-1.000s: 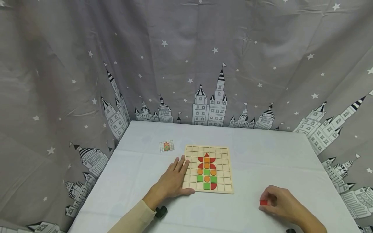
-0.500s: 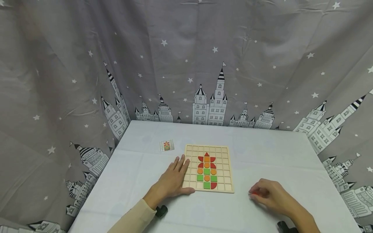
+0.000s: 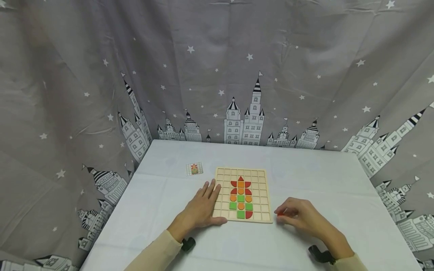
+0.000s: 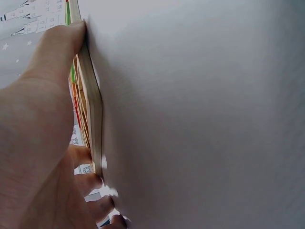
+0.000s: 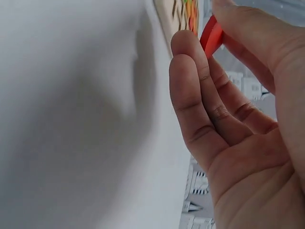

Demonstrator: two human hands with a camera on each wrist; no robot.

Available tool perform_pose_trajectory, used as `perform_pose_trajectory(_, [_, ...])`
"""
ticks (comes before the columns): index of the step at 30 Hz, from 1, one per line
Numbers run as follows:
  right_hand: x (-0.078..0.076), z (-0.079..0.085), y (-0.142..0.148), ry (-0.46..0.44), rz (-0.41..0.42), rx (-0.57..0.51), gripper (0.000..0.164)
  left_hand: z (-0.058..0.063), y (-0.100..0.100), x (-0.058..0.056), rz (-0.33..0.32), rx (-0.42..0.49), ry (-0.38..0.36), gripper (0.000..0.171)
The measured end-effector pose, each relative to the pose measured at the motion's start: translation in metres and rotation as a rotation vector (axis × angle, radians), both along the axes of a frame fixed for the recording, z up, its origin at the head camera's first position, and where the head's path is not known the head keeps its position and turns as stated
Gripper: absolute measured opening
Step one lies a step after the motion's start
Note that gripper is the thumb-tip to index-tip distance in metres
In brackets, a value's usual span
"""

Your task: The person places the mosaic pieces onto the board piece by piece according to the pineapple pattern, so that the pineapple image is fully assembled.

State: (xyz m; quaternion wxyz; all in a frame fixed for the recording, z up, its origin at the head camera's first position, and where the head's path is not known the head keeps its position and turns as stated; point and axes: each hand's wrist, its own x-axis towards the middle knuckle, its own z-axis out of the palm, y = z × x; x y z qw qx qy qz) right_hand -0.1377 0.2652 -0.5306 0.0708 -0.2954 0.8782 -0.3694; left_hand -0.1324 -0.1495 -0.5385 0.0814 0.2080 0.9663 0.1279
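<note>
A wooden grid board [image 3: 222,173] lies on the white table, bearing red, orange and green shaped tiles in its middle columns. My left hand [image 3: 200,207] rests at the board's left edge, fingers spread, thumb at the near-left corner; the left wrist view shows the thumb [image 4: 64,43] and fingertips along the board's side [image 4: 93,105]. Just right of the board, above the table, my right hand [image 3: 301,216] pinches a red tile [image 5: 212,38] between thumb and fingers. Part of that tile is hidden by the fingers, so its full outline does not show.
A small pattern card [image 3: 194,169] with a matching coloured figure on a grid lies beyond the left hand, left of the board. Behind the table [image 3: 318,177] hangs a grey curtain [image 3: 203,34] printed with stars and castles. Both wrists wear dark camera mounts.
My right hand has moved left and slightly away from me, carrying the red tile from the right part of the table to beside the board. My left hand and the board have stayed put.
</note>
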Motion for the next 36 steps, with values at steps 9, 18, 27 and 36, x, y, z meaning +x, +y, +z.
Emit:
perform_pose_trajectory(9, [-0.012,0.004,-0.035,0.005,0.086,-0.073,0.028,0.0,0.0,-0.001,0.002,0.005,-0.003,0.127])
perform_pose_trajectory(18, [-0.02,0.003,-0.082,0.073,0.11,-0.1,0.022,0.0,0.0,-0.001,0.01,-0.006,0.001,0.127])
perform_pose_trajectory(27, [-0.023,-0.004,-0.117,0.128,0.14,-0.127,0.025,0.002,0.0,-0.001,0.009,-0.01,0.007,0.126])
perform_pose_trajectory(36, [-0.024,-0.01,-0.138,0.125,0.17,-0.15,0.024,0.001,0.001,-0.001,-0.001,-0.016,0.015,0.127])
